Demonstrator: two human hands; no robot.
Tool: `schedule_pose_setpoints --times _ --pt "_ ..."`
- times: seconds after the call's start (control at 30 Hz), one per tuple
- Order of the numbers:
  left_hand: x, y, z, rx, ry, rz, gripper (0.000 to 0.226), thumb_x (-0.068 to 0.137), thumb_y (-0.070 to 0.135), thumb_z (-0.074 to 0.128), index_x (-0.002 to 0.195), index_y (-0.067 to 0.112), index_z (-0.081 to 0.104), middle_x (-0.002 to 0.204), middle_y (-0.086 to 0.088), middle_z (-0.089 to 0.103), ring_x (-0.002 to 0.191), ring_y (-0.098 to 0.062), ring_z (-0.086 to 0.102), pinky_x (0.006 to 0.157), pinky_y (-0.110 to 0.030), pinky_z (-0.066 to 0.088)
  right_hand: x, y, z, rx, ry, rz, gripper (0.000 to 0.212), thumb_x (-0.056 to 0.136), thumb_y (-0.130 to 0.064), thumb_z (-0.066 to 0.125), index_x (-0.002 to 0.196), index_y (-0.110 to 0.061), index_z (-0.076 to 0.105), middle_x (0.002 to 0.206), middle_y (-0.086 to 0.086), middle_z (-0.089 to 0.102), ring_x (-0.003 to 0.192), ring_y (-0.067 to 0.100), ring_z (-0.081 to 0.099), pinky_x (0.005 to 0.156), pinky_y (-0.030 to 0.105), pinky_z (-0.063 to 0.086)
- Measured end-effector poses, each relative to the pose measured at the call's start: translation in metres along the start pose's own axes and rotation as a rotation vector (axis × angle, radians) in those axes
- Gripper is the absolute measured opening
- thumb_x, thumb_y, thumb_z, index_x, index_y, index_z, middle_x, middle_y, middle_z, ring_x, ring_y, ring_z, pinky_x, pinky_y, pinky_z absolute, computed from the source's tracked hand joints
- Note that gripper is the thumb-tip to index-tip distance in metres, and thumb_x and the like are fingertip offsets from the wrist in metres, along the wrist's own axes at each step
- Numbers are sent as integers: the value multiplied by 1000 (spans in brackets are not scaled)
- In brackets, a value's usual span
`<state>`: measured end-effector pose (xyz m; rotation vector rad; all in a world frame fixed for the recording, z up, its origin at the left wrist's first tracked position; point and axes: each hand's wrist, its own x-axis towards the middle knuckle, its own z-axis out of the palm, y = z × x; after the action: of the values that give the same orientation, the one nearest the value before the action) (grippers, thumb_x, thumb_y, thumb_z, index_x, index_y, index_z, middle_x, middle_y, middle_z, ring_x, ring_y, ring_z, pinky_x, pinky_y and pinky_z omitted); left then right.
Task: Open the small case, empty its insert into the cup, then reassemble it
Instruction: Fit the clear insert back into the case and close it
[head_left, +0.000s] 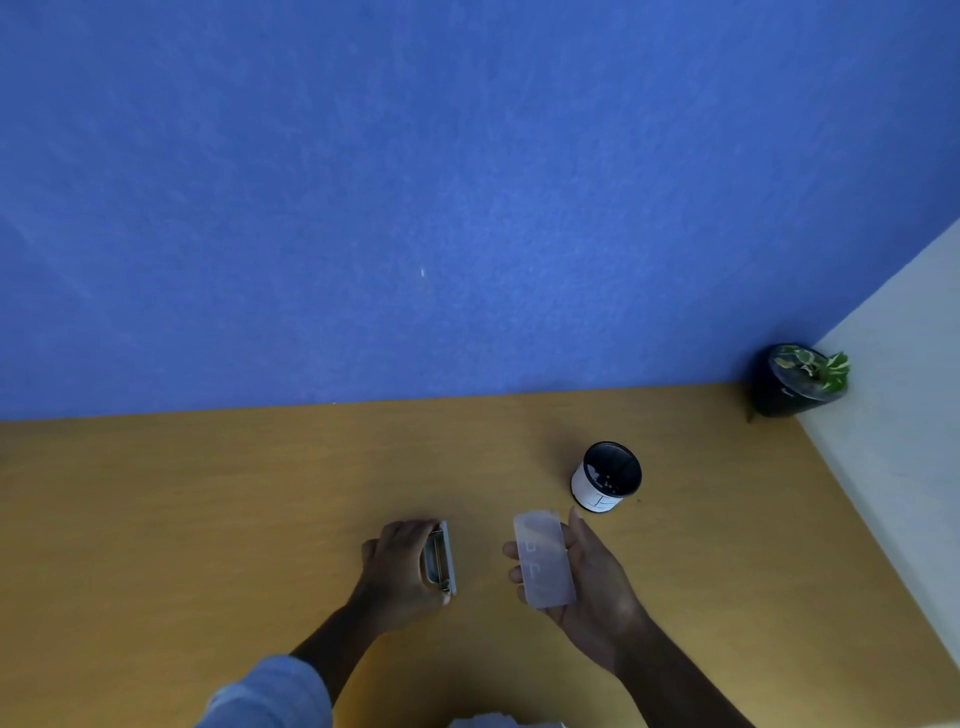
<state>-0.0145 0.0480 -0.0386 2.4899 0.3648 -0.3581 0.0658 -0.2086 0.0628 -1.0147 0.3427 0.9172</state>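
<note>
1. Left hand (400, 564) is curled around the grey case body (441, 558), holding it on edge with its open side turned toward the other hand, above the worktop (208, 519) near the middle of its near edge.
2. Right hand (576, 577) lies palm up and mostly open, cradling the frosted translucent insert (543, 558) across its fingers with the thumb alongside; the hold looks loose rather than pinched.
3. Case and insert are apart, so the case reads as opened. I cannot tell whether the insert has contents left in it.
4. Pen cup (607, 477), dark mesh with a white band, stands upright just beyond the right hand, toward the far right corner, where a small potted plant (800, 379) sits against the wall.
5. Risks, as I judge them:
   - The insert rests on open fingers, so tilting it could let it slide off and drop in with the contents.
   - The cup mouth is narrow, so an off-centre pour could scatter small items over the worktop.
   - The cup looks light, so a knock from the knuckles could tip it.
   - Refitting could jam if the insert goes in reversed.
</note>
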Motion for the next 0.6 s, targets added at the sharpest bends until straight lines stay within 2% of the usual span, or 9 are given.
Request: schedule_pose_setpoints --times 0.2,0.37,0.6 --pt "-7 1 -5 24 29 -8 110 60 74 71 158 35 42 153 20 50 152 -10 34 110 -46 28 5 3 0 36 0 0 63 108 -53 43 131 -1 71 113 30 73 75 32 67 64 42 55" --pt "-12 11 -15 -6 73 12 108 59 78 72 154 36 47 143 21 50 148 -6 37 109 -42 23 10 6 -4 51 -14 -4 62 106 -54 47 126 -3 75 111 28 73 74 30 68 63 42 55" --pt "-21 60 -53 59 130 154 102 63 79 70 151 34 49 135 21 51 145 -5 35 103 -40 15 13 9 -1 44 -20 -25 61 104 -55 50 131 -6 73 108 24 75 76 29 70 60 38 57"
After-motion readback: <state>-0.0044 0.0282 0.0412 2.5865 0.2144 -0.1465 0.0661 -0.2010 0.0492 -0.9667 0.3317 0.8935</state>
